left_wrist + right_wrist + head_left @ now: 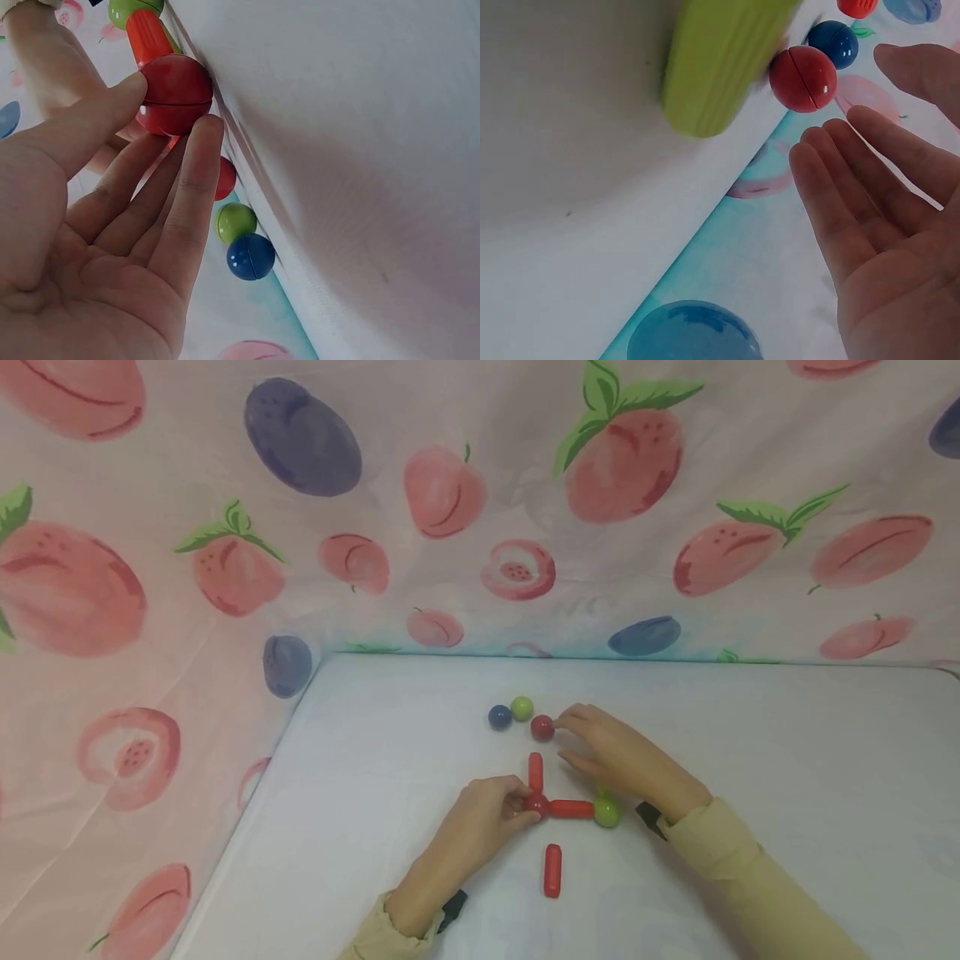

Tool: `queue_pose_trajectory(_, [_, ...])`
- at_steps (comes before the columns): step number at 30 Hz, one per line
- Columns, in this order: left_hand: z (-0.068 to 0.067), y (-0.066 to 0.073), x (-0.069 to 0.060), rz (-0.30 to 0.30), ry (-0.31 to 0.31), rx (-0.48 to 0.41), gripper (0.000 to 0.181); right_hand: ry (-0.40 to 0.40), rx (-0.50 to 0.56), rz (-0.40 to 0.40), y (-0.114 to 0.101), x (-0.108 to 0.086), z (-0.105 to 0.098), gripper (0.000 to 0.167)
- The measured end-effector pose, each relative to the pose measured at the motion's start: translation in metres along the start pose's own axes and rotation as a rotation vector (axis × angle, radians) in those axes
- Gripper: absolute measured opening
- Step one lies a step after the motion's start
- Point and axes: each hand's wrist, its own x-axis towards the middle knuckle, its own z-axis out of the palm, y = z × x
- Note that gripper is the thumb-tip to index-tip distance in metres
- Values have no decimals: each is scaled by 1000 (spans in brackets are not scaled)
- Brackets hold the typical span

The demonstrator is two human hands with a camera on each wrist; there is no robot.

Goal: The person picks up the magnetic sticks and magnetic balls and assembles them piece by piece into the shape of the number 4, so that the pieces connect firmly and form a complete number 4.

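My left hand pinches a red ball between thumb and fingers. From this ball one red rod points away toward the back and another red rod runs right to a green ball. A ribbed green rod sits by that green ball, mostly hidden under my right hand in the head view. My right hand reaches over it, fingers extended and thumb apart, with fingertips beside a loose red ball. Whether they touch it I cannot tell.
Behind the rods, a loose blue ball and a light green ball lie close to the loose red one. A separate red rod lies nearer the front on the white table. Fruit-patterned cloth hangs behind and to the left.
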Motion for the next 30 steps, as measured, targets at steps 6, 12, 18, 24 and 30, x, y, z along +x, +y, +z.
queue_pose_trajectory(6, [0, 0, -1, 3, 4, 2, 22, 2, -2, 3, -2, 8, 1, 49])
queue_pose_trajectory(12, [0, -1, -1, 12, 13, 0, 21, -9, -9, -6, -2, 15, 2, 48])
queue_pose_trajectory(18, [0, 0, 0, 17, 11, -5, 20, -11, -13, -43, -2, 21, 5, 45])
queue_pose_trajectory(24, [1, 0, 0, 25, 17, -4, 19, -8, -12, -38, -1, 27, 6, 44])
queue_pose_trajectory(30, [0, -1, -1, 21, 18, 7, 20, -23, -9, -45, -1, 31, 10, 42])
